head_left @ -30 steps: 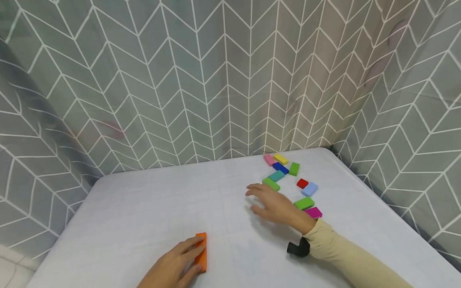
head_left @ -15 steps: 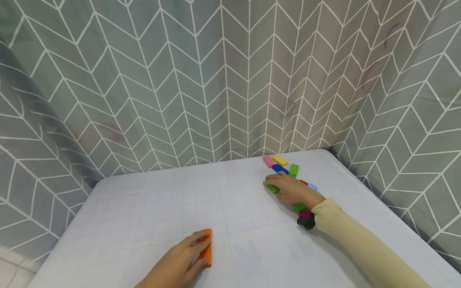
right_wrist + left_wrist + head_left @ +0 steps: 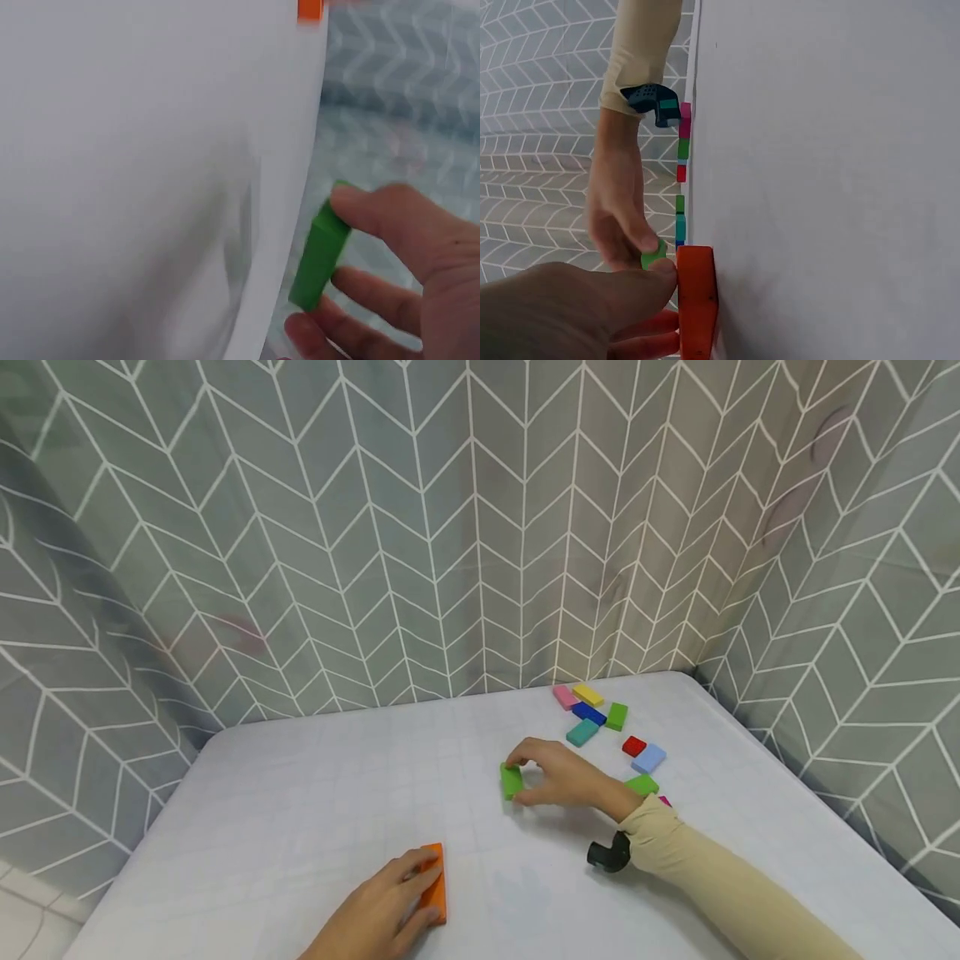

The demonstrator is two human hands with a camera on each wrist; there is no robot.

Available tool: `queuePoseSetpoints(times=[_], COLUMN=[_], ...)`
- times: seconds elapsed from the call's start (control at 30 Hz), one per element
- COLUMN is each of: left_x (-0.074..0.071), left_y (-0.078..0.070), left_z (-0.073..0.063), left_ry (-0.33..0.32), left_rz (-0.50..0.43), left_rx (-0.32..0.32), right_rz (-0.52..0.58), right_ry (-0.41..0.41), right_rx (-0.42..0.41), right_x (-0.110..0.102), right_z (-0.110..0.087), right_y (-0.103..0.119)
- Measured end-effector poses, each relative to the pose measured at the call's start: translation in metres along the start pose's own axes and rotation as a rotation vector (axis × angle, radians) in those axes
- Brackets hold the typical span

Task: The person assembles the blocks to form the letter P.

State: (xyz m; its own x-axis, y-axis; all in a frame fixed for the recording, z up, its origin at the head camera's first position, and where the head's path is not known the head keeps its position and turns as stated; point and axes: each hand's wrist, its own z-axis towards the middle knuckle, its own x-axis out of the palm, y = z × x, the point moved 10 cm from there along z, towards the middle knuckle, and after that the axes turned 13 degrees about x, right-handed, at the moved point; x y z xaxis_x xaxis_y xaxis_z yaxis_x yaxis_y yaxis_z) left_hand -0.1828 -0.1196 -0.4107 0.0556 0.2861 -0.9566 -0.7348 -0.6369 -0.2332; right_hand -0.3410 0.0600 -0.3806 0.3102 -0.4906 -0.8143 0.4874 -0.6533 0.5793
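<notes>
My right hand [image 3: 562, 777] pinches a small green block [image 3: 511, 782] by its two ends, between thumb and fingers, left of the scattered blocks. In the right wrist view this green block [image 3: 319, 259] is held tilted, off the white surface. Nearer the front, my left hand [image 3: 378, 906] holds an orange block [image 3: 438, 897], with the thumb at its near end and fingertips at its far end. The left wrist view shows the orange block [image 3: 696, 300] resting against the white tabletop, partly covered by the hand.
Blocks lie at the back right: pink [image 3: 565, 697], yellow [image 3: 588, 695], dark blue [image 3: 589, 714], teal [image 3: 582, 732], red [image 3: 633, 746], light blue [image 3: 648, 758] and two green. A magenta one is mostly hidden by the sleeve [image 3: 720, 860]. A patterned curtain [image 3: 450, 527] encloses the table.
My right hand reached the scattered blocks, took hold of a green block and carried it left, turning it. The left hand stays on the orange block, which shifted slightly right.
</notes>
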Motion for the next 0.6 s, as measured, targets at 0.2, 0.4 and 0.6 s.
queuePoseSetpoints(times=[0.2,0.4,0.6], left_x=[0.004,0.002,-0.002], left_y=[-0.002,-0.010,-0.010], left_z=[-0.001,-0.001,0.000], left_ry=[0.057,0.042,0.026], left_rz=[-0.032,-0.020,-0.032], left_rx=[-0.024,0.026,0.035], right_rz=[-0.021,-0.084,-0.109], right_ry=[0.006,0.053,0.095], right_rx=[-0.099,-0.113,-0.143], right_x=[0.042,0.075,0.088], right_z=[0.012,0.020,0.020], right_y=[0.060,0.087,0.095])
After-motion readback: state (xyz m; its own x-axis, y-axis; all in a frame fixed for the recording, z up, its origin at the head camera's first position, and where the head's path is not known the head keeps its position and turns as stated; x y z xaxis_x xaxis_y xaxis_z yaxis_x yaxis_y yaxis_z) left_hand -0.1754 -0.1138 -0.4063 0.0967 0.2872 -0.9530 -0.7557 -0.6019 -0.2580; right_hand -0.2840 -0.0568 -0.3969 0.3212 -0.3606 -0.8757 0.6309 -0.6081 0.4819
